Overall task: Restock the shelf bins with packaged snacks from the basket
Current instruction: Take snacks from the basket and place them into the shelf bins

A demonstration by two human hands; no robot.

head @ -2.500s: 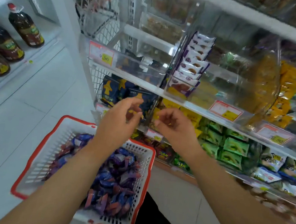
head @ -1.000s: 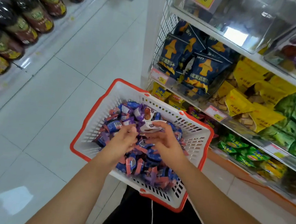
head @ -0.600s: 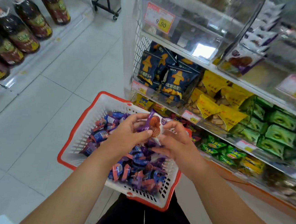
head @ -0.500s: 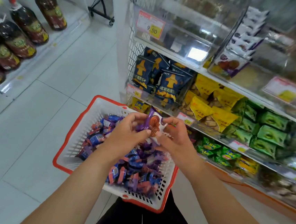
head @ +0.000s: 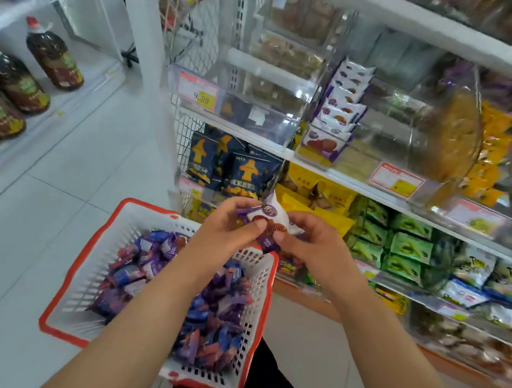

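While both hands meet above the basket, the left hand and right hand pinch one purple-and-white snack packet between them. More purple packets fill the basket below. Matching packets stand stacked in a clear shelf bin higher up.
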